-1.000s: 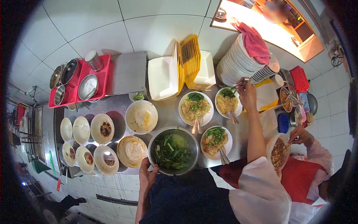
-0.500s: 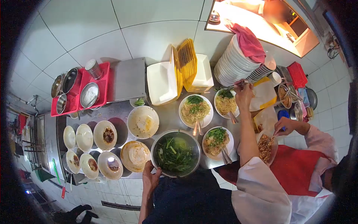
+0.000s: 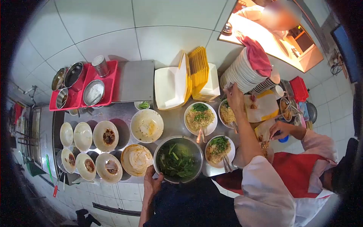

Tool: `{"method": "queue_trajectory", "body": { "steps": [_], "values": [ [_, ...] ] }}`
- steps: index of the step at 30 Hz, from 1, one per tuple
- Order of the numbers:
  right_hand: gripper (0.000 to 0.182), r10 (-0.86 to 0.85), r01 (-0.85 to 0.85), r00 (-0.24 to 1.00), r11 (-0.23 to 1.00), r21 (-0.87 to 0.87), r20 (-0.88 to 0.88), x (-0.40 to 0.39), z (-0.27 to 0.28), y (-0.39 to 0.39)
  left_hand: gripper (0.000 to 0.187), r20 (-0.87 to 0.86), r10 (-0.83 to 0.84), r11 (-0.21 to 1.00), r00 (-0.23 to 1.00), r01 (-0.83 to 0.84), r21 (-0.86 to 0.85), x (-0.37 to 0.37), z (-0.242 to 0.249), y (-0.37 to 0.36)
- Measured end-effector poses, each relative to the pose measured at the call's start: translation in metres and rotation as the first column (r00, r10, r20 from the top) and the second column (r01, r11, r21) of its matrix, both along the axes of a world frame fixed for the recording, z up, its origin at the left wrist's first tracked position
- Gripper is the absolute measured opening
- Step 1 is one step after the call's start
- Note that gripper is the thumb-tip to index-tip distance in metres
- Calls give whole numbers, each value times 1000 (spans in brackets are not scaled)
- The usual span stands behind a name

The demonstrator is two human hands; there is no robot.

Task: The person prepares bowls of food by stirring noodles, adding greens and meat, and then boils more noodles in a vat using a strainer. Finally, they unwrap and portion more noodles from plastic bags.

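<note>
My left hand is closed on the left rim of a steel bowl with leafy greens in liquid. My right hand is reached out over a noodle bowl, its fingers closed around a thin metal utensil whose kind I cannot make out. My forearm partly hides that bowl. Beside it stands another bowl of noodles topped with greens and scallion, a utensil resting in it. A third noodle bowl with greens and metal utensils sits nearer me, right of the steel bowl.
Several bowls with dark sauce stand on the left. Red trays hold pots and a shaker. Yellow-white square dishes and stacked plates line the back. A co-worker's hand works close by on the right.
My right hand has shifted slightly left and away from me, toward the plate stack. My left hand stays on the steel bowl. The co-worker's hand has moved a little left.
</note>
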State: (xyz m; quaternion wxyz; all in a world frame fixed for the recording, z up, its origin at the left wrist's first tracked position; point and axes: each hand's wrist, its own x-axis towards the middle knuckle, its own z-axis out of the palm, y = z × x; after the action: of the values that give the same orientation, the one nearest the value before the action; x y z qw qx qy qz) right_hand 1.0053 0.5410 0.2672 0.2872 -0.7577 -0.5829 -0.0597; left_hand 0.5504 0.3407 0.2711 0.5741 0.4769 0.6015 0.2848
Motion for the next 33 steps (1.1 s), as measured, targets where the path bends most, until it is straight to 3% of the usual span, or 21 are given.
{"method": "queue_trajectory", "body": {
  "steps": [3, 5, 7, 8, 10, 11, 13, 14, 17, 18, 19, 21, 24, 27, 29, 31, 32, 33],
  "values": [
    [44, -49, 54, 991, 998, 33, -125, 3, -21, -1, 34, -7, 17, 999, 1000, -18, -29, -2, -7, -4],
    [42, -135, 132, 988, 990, -43, -81, 9, -19, 1, 34, 3, 38, 997, 999, -37, -62, -3, -13, -6],
    [40, -99, 113, 989, 986, 123, -113, 11, -9, 1, 40, -15, 21, 1000, 1000, -20, 19, -4, -17, -6],
    [40, -99, 113, 989, 986, 123, -114, 16, -4, 2, 40, -16, 20, 1000, 1000, -20, 20, -4, -15, -5],
    [37, -245, 228, 967, 954, 195, 67, 27, 4, 1, 35, -44, -33, 998, 999, 35, 47, -4, -9, -3],
    [37, -254, 236, 965, 952, 196, 68, 25, 20, -5, 35, -43, -41, 998, 998, 43, 48, -4, -8, -2],
    [35, -87, 100, 991, 985, 137, -99, 19, 59, -20, 35, 27, 32, 997, 999, -30, -72, -4, -8, -2],
    [28, -2, 30, 991, 979, 201, -135, 26, 58, -22, 35, 29, 26, 997, 999, -23, -72, -3, -7, -1],
    [22, 55, -50, 994, 997, 54, -92, 29, 46, -42, 36, 17, 19, 993, 1000, -17, -113, -6, -11, -1],
    [18, 116, -114, 993, 990, 87, -23, 23, 48, -47, 37, 21, -11, 999, 1000, 11, -41, -9, -20, -2],
    [18, 117, -115, 993, 989, 88, -22, 26, 46, -49, 38, 22, -37, 999, 999, 36, 30, -11, -28, -5],
    [21, 124, -94, 970, 984, 151, -207, 26, 46, -49, 38, 35, -13, 1000, 999, 13, 8, -7, -15, -3],
    [22, 6, 3, 986, 998, 55, -164, 12, 80, -56, 38, 8, -8, 999, 1000, 8, -39, -3, 1, 2],
    [25, 136, -89, 961, 977, 194, -242, 3, 94, -58, 37, -29, -19, 1000, 999, 18, -21, -6, -11, -1],
    [25, 102, -58, 958, 984, 170, -267, -19, 116, -71, 38, -37, -22, 1000, 999, 22, 16, -7, -18, -3],
    [25, 59, -18, 955, 990, 142, -291, -46, 136, -91, 29, 113, 66, 997, 991, -62, -35, -3, -16, -5],
    [26, 75, -42, 957, 992, 122, -280, -59, 143, -102, 29, 110, 65, 997, 992, -62, -35, -2, -12, -6],
    [27, 97, -71, 957, 992, 105, -272, -72, 142, -110, 29, 204, 89, 990, 975, -65, -124, 0, -5, -6]
  ]
}}
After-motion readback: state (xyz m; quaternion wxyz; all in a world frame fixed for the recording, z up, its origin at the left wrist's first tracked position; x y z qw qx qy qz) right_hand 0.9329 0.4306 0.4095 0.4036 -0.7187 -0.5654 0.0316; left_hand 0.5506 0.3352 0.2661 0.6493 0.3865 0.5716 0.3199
